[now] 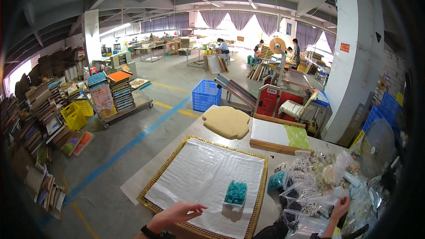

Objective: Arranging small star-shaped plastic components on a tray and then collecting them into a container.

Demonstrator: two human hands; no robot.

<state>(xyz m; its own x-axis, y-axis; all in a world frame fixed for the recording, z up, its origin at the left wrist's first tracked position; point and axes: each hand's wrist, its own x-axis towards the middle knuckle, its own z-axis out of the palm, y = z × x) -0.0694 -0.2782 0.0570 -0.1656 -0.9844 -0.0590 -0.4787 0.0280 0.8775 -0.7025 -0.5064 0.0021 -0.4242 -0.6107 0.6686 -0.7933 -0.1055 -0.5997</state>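
My left hand [185, 212] hovers at the near edge of a gold-rimmed square frame [152, 179], holding nothing, its fingers stretched out and a little apart. Inside the frame lies a white sheet [190, 172]. A small white container filled with teal pieces [236, 192] stands on the sheet, to the right of that hand. Over at the right, my right hand [341, 206] is closed, fingers curled on the edge of a clear plastic bag [325, 198]. Many other clear bags [305, 163] of small beads or pieces are heaped around it.
Past the frame lie a tan, irregular slab [226, 121] and a wooden tray with white and yellow-green sections [279, 136]. A fan [378, 148] stands at the right. Beyond the table are a blue crate [206, 96], a red machine [268, 99], a loaded trolley [128, 110] and a pillar [354, 62]. Several people work farther back.
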